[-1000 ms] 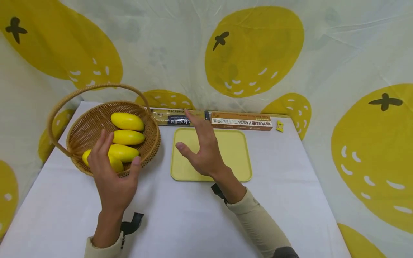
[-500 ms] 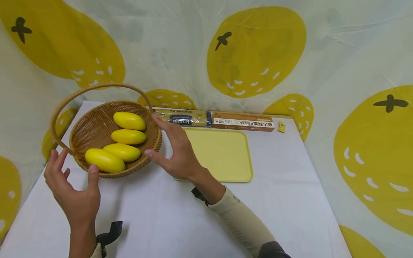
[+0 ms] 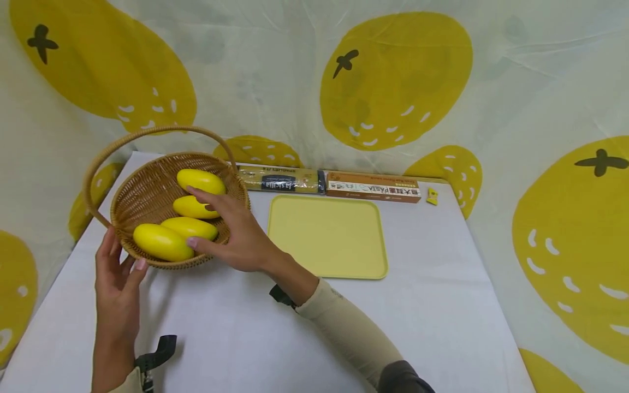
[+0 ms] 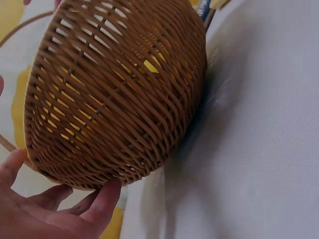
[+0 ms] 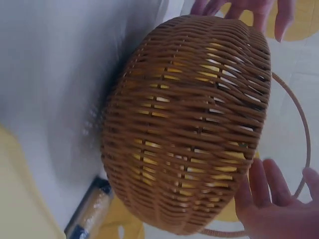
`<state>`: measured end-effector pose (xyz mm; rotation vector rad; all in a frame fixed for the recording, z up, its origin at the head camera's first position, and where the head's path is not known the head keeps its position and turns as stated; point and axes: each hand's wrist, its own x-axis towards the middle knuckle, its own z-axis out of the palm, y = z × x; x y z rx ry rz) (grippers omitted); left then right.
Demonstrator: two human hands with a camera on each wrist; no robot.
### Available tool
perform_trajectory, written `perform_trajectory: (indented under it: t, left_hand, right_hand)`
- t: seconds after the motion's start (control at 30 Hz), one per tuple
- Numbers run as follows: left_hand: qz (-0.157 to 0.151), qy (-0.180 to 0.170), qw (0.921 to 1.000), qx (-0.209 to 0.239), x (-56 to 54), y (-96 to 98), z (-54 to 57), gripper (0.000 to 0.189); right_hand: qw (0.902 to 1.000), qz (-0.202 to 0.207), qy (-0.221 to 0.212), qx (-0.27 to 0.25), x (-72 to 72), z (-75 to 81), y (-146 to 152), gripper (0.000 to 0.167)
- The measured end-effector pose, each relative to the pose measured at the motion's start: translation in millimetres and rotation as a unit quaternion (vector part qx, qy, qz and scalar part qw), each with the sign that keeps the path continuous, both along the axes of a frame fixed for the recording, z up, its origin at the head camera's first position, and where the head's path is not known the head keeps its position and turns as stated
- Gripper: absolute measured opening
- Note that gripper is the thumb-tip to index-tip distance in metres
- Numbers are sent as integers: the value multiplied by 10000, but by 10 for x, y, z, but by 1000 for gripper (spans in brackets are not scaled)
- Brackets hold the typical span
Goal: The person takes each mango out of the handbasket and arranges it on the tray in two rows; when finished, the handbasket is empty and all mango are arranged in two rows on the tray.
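Note:
A brown wicker basket [image 3: 147, 199] with a tall arched handle stands on the left of the table in the head view. Several smooth yellow oval fruits, which look like mangoes [image 3: 162, 242], lie in it. My left hand [image 3: 118, 286] touches the basket's front left side, its fingertips against the outer weave [image 4: 114, 109] in the left wrist view. Over the basket's right rim reaches my right hand [image 3: 241, 237], thumb and fingers spread above the fruits. It partly covers one middle mango [image 3: 187, 207]. Whether its fingertips touch any fruit is hard to tell.
Right of the basket lies a yellow tray [image 3: 326, 237]. Behind it are a spaghetti packet [image 3: 280, 180], a brown pasta box [image 3: 373, 187] and a small yellow wrapped piece [image 3: 432, 196]. A fruit-printed curtain [image 3: 275, 71] hangs behind the white table [image 3: 442, 295].
My right hand has moved left from above the tray to over the fruits in the basket. My left hand has shifted left from in front of the basket to its front left side.

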<state>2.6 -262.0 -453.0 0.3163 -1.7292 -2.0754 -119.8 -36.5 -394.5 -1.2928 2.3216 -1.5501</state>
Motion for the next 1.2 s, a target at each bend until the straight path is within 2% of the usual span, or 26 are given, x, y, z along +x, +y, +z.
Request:
perform_trajectory:
  t: [0.13, 0.3, 0.47, 0.67, 0.8, 0.97, 1.2]
  left_hand:
    - [-375, 128, 9987, 330, -5, -49, -61, 84]
    - [-581, 34, 9977, 350, -25, -74, -124, 90]
    - [-677, 32, 9969, 390, -34, -73, -157, 92]
    - [-555, -139, 9977, 372, -30, -54, -157, 92]
    - [-500, -282, 9977, 350, -36, -48, -161, 92]
    - [-486, -277, 9979, 315, -51, -48, -153, 91]
    - [-456, -208, 9982, 331, -48, -38, -136, 91]
  right_hand:
    - [9986, 422, -163, 262, -59, -4, -127, 77]
    - [9933, 746, -252, 840, -141, 22, -280, 75]
    - [9827, 1198, -480, 1327, -254, 64, -440, 76]
    - [9668, 1659, -931, 1704, -378, 73, -600, 71]
    - [9573, 1700, -1246, 1980, -435, 26, -697, 71]
    - [9448, 1554, -1557, 2427, -476, -20, -807, 74]
    - [9359, 1355, -1756, 2735, -481, -31, -915, 73]
